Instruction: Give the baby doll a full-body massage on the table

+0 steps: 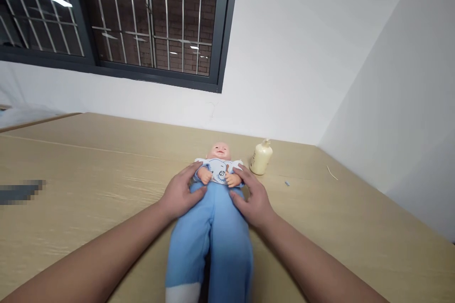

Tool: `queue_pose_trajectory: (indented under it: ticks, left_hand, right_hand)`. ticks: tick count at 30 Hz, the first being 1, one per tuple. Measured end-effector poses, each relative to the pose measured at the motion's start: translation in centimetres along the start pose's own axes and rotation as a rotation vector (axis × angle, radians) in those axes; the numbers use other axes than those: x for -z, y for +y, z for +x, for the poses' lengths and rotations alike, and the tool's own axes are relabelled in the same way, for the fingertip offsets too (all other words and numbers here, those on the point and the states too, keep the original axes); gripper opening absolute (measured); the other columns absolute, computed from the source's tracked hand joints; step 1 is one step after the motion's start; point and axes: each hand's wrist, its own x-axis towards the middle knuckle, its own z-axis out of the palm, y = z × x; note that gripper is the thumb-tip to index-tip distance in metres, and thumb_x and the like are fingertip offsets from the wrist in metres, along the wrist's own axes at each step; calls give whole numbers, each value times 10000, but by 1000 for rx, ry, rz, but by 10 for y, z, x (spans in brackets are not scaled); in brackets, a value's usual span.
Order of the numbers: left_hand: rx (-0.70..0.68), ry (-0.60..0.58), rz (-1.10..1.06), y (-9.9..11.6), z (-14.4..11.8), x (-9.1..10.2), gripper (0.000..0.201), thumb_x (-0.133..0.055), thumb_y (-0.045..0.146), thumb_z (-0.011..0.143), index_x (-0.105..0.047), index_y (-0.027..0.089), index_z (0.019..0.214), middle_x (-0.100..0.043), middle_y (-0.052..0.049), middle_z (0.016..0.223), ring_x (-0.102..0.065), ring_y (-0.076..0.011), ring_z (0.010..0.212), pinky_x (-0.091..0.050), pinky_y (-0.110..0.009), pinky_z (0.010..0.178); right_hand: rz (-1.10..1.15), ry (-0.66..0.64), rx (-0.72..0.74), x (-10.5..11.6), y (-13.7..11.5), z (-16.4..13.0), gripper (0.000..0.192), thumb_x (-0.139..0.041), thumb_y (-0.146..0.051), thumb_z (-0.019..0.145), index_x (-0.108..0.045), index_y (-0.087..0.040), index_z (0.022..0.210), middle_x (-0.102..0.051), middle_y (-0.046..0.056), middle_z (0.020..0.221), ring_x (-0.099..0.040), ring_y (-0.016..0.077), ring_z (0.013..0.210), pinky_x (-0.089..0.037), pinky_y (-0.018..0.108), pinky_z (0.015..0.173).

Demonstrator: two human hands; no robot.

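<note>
A baby doll (pixel 221 150) lies on its back on the wooden table, its head toward the wall and its legs toward me. It wears a white and light-blue top (pixel 218 168) with an animal face, and long blue trousers (pixel 213 227). My left hand (pixel 183 191) grips the doll's side at the waist, thumb on top of the trousers and fingers along the sleeve. On the opposite side, my right hand (pixel 253 197) holds it the same way, fingers by the doll's arm. Both of the doll's small hands show between mine.
A cream pump bottle (pixel 261 157) stands right of the doll's head. Farther right on the table (pixel 302 208) lie a tiny blue piece (pixel 287 183) and a thin pale strip (pixel 332 173). A dark blurred object (pixel 19 192) is at the left edge. A barred window (pixel 152 19) is behind.
</note>
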Motion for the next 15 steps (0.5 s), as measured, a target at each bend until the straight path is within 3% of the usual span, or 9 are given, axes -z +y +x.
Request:
queue_pose_trajectory:
  ticks: [5, 9, 12, 15]
  left_hand:
    - [-104, -45, 139, -1, 0, -2, 620, -638, 281, 802, -553, 185, 1409, -587, -122, 1441, -531, -302, 1357, -406, -468, 1162]
    - [-120, -39, 143, -2, 1, -5, 616, -646, 270, 795, -548, 188, 1398, -595, -132, 1419, -535, -306, 1344, -407, -479, 1155]
    - [-37, 22, 78, -4, 4, -5, 587, -680, 324, 793, -563, 197, 1354, -633, -126, 1361, -593, -302, 1268, -444, -466, 1114]
    - [173, 179, -101, -15, 10, 0, 528, -739, 396, 761, -624, 200, 1238, -706, -94, 1216, -666, -284, 1120, -502, -434, 1037]
  right_hand:
    - [-157, -133, 46, 0, -9, -2, 642, -715, -334, 784, -572, -279, 1408, -441, 102, 1560, -368, 360, 1478, -383, 574, 1175]
    - [-176, -157, 49, 1, -8, -1, 605, -708, -348, 796, -588, -279, 1385, -454, 97, 1550, -336, 356, 1494, -370, 573, 1182]
    - [-89, -84, 4, 1, -1, 1, 569, -732, -360, 783, -613, -269, 1332, -530, 110, 1478, -428, 336, 1438, -378, 542, 1177]
    - [101, 102, -175, 2, 17, 7, 550, -767, -394, 750, -627, -245, 1260, -641, 110, 1327, -578, 309, 1280, -432, 513, 1127]
